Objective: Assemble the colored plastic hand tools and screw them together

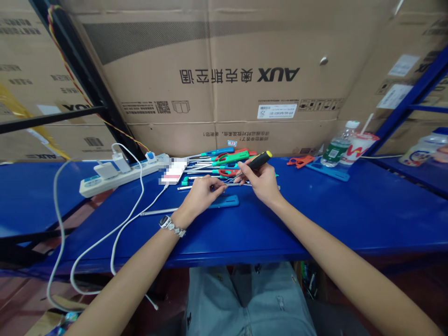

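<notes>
In my right hand (259,182) is a screwdriver (259,160) with a black and yellow handle, tilted with its shaft toward the left. My left hand (205,191) is close by, its fingertips pinched near the screwdriver's tip; what they hold is too small to make out. A thin metal tube (184,188) runs beneath both hands. A blue lighter handle (226,201) lies just below my left hand, with a metal rod (157,212) to its left. Behind the hands lie several long-necked lighters, among them a green one (231,157) and a blue one (219,151).
A white phone (175,170) is plugged in beside a power strip (122,176) at left, with loose white cables (101,235). At right stand a water bottle (336,147) and a cup (359,147), near orange (300,161) and blue (329,171) plastic pieces. A large carton (224,42) backs the blue table (332,219).
</notes>
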{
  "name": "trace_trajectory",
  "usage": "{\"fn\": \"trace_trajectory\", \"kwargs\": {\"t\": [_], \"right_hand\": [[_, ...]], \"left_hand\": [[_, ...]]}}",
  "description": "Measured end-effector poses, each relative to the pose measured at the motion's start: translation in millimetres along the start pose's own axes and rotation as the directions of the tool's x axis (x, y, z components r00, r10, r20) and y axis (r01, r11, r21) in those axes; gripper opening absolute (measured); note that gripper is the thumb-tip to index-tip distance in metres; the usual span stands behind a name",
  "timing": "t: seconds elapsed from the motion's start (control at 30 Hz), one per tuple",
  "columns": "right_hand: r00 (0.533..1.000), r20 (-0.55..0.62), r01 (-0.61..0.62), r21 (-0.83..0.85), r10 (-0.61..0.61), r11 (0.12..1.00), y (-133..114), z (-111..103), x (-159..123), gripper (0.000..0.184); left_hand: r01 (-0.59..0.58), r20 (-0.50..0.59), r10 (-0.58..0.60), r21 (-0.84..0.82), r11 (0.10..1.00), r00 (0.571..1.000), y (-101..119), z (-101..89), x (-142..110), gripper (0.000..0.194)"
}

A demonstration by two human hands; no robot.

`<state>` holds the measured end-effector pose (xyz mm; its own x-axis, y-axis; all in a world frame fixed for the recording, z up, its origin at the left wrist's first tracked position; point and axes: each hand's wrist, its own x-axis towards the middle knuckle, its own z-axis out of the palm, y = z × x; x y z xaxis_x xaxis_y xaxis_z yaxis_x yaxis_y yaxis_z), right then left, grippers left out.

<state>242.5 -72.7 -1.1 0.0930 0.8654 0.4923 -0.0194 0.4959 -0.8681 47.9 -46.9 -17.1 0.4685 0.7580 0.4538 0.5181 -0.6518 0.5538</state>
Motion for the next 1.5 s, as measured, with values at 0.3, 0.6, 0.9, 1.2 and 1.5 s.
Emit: {"fn": "trace_trajectory", "kwargs": {"t": [0.3,0.6,0.9,1.2,1.5], "right_hand": [[1.000,-0.015,0.008,0.024,-0.007,1.000,-5.4,0.1,1.0,0.042],[1.000,-0.006,-0.014,-0.006,0.014,1.000,-1.9,-0.8,1.6,0.045],[0.999,0.006,0.039,-0.093,-0.039,0.995,-6.7,-0.1,-2.3,0.045],[0.999,0.034,0.025,-0.206,-0.019,0.978,-4.4,-15.2,12.8,0.045],[0.998,0.045,-0.033,-0.105,0.038,0.994,2.0,-4.7,5.7,0.046]], "left_hand": [[-0.016,-0.026,0.016,-0.010,1.000,1.000,-0.5,-1.3,-0.2,0.014],[-0.029,-0.009,0.028,-0.019,0.999,1.000,-0.7,-0.3,0.1,0.013],[-0.086,0.046,0.085,0.039,0.995,0.995,12.5,8.5,-1.6,0.014],[-0.185,0.351,0.130,0.129,0.974,0.927,25.9,-0.7,24.3,0.059],[-0.103,0.382,0.063,0.086,0.991,0.922,8.1,0.3,8.4,0.043]]}}
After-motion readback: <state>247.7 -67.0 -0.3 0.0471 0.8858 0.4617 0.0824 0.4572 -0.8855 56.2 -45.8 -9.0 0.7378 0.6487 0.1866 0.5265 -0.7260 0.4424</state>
